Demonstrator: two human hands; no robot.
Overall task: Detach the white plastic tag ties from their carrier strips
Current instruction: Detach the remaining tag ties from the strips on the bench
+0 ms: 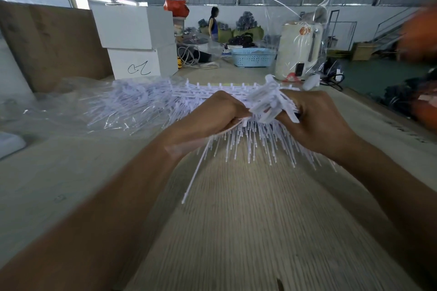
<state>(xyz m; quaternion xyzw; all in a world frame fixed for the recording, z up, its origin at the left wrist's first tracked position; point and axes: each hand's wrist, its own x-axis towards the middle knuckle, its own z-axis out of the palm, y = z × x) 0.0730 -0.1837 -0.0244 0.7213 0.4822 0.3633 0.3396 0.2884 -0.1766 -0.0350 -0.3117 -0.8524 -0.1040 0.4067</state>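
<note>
Above the wooden bench point(236, 220), both hands are gripping one bundle of tag ties point(250, 139): left hand point(212, 113) and right hand point(316, 120) each curling round it in a tight grip. Beyond, more loose ties point(132, 104) are lying on clear plastic sheeting point(59, 101).

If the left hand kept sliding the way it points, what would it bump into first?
Probably the bunch of white tag ties it already grips, then the right hand holding the same bunch from the other side. Depth is hard to judge from this one view.
</note>
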